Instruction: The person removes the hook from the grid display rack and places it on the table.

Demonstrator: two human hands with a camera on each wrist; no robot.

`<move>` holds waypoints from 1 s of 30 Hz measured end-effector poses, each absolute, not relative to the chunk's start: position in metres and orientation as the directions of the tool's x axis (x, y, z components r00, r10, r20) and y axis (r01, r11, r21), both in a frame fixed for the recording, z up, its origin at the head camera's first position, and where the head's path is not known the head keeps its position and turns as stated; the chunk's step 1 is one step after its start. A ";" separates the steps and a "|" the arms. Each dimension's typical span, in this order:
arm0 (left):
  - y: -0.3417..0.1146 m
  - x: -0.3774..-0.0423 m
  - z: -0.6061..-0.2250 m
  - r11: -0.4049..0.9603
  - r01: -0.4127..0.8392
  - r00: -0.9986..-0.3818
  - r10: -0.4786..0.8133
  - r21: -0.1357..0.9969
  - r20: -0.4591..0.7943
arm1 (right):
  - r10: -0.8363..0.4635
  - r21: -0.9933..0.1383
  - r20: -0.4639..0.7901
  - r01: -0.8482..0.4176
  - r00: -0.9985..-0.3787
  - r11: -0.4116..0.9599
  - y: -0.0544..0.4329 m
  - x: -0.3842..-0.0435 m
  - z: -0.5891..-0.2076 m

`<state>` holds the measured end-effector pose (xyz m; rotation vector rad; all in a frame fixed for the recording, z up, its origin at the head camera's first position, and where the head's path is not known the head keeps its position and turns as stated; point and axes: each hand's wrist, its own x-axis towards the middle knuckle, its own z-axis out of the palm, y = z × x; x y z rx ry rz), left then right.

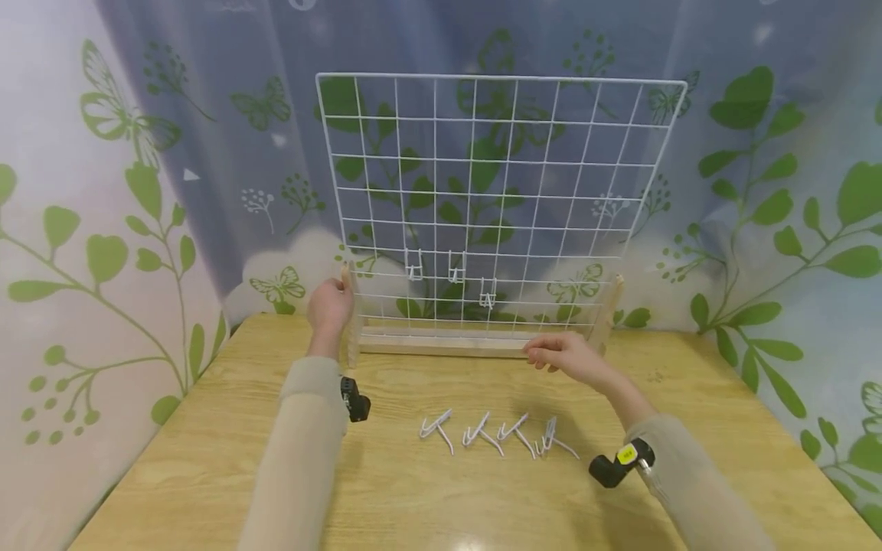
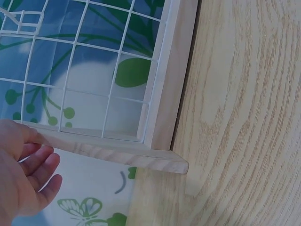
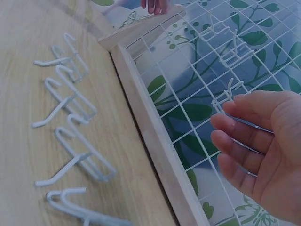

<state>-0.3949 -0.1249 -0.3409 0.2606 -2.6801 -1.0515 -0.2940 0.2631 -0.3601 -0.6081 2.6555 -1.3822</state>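
A white wire grid is seen standing in the upper centre of the head view, its lower edge set in a pale wooden stand. Three white hooks are hung low on the grid, near the middle of the frame: two side by side, one lower and to the right. The stand's left end is pinched by the left hand, at left of centre; its other fingers are loosely bent. Nothing is held by the right hand, whose fingers are relaxed and slightly curved before the front bar, right of centre. Below, four loose hooks are laid in a row on the wooden table. The grid is tall above a narrow base, so it could be tipped or swayed by a hard tug from the left hand alone, and the hung hooks could be jolted off. The loose hooks could be knocked together or tangled by a low sweep of the right sleeve. Behind, a leaf-patterned curtain is spread across the frame.
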 end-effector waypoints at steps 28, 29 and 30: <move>-0.132 -0.396 -0.338 0.729 -0.081 -0.973 -0.207 0.679 0.107 | -0.200 -0.805 0.144 -0.232 -0.969 0.546 0.203 -0.357 -0.326; -0.132 -0.396 -0.338 0.726 -0.080 -0.973 -0.204 0.683 0.103 | -0.205 -0.803 0.137 -0.230 -0.969 0.549 0.202 -0.358 -0.326; -0.132 -0.396 -0.337 0.726 -0.078 -0.975 -0.200 0.683 0.102 | -0.213 -0.804 0.130 -0.229 -0.968 0.549 0.200 -0.360 -0.326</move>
